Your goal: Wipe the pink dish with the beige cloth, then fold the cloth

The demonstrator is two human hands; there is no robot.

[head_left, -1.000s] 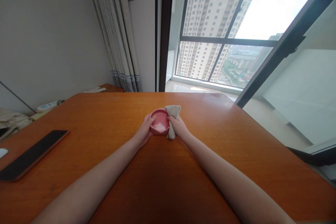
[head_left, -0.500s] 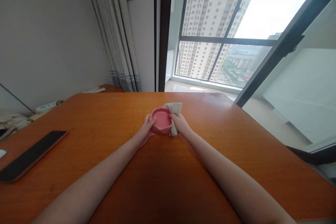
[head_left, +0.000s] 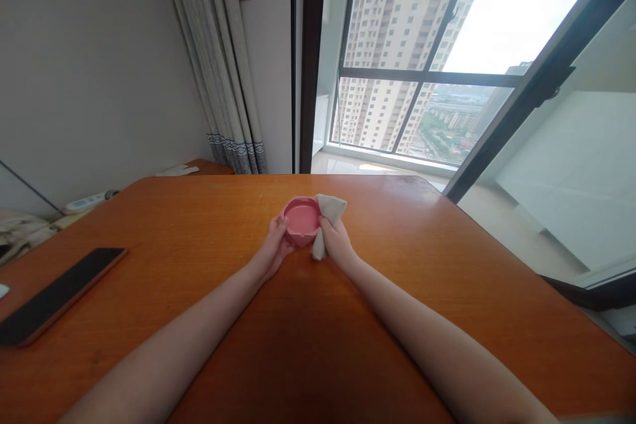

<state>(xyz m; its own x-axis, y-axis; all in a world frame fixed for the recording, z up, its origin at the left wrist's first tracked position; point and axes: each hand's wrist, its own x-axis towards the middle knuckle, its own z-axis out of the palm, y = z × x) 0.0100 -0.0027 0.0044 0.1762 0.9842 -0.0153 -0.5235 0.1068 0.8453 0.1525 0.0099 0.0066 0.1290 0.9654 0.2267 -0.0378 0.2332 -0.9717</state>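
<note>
A pink ashtray-like dish (head_left: 302, 217) with a faceted outer wall and notched rim is tilted so that its inside faces me. My left hand (head_left: 278, 244) grips it at the left side, thumb near the rim and fingers underneath. On the opposite side my right hand (head_left: 336, 238) is closed on a pale grey cloth (head_left: 332, 208), which presses against the dish's right wall. Part of the cloth sticks up above that hand and another part hangs below. The right fingertips are hidden behind the cloth and dish.
Below the hands lies a brown wooden table (head_left: 318, 331). A long black, orange-edged slab (head_left: 62, 295) rests at its left, with part of a white object (head_left: 4, 290) beside it. Beyond the far edge are a curtain (head_left: 218, 59) and a window (head_left: 422, 73). A power strip (head_left: 89, 202) lies beyond the left edge.
The dish has shifted slightly left and up and turned a little in the hands. My right hand and the cloth have slid round its right side, and the cloth's folds have changed.
</note>
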